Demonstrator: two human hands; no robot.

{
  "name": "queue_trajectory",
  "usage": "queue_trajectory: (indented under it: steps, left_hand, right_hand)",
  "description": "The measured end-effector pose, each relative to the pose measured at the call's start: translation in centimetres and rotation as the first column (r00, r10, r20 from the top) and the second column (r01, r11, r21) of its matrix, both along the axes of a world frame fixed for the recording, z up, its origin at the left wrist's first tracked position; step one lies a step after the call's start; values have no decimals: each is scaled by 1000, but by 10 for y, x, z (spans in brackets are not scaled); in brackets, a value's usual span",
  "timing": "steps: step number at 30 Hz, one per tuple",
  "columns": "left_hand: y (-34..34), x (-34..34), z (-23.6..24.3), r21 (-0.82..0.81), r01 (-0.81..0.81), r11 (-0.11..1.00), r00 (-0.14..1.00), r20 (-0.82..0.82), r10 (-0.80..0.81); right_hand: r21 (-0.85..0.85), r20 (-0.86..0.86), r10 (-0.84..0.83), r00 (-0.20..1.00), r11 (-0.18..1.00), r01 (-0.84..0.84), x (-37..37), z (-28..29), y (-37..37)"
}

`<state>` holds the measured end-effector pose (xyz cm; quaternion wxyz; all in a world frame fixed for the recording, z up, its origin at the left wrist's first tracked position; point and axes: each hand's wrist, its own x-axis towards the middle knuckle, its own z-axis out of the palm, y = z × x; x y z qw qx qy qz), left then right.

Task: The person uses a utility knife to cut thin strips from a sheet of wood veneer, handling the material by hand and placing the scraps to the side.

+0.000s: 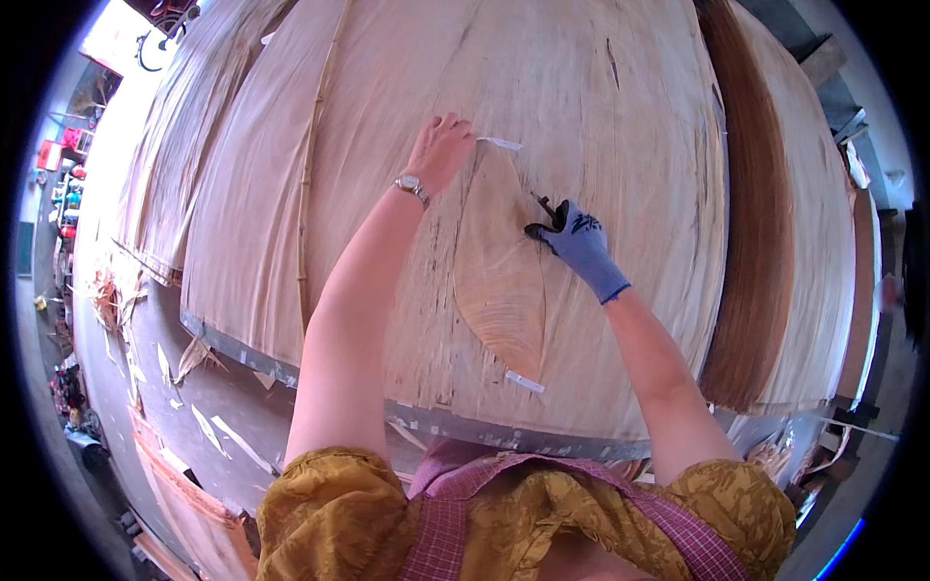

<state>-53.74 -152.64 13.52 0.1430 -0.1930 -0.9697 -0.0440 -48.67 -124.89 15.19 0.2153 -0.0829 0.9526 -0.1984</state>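
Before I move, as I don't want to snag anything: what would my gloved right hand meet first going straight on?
Led by its small dark tool, the gloved right hand would probably meet the upper right edge of the leaf-shaped wood piece first; depth there is hard to judge.

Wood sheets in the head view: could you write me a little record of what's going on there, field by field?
Surface: pale wood sheet with dark streaks
Shape on it: tapering, leaf-like piece
Its ends: upper white strip and lower white strip
Left hand: bare, beside the upper strip; contact unclear
Left wrist: watch
Right hand: gloved, holding a small dark tool
Farther left: long thin stick
Farther right: dark brown sheet
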Motion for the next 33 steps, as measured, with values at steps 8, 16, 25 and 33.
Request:
queue_trajectory:
  steps: [8,16,25,33]
  left_hand:
    - [24,35,-9,210,-266,941,961,136,241]
    - [20,38,-6,463,-354,812,935,204,292]
    - [8,-16,0,389,-626,676,775,399,489]
    - [7,-47,-1,244,-729,639,619,633,465]
  right_hand:
    - [-24,18,-20,1000,999,21,-1,0,0]
    - [-16,-21,-4,1000,1000,3,0,-1,-1]
    - [-15,-28,-5,1000,1000,5,1,3,-4]
    - [-42,-23,-27,999,999,26,0,-7,8]
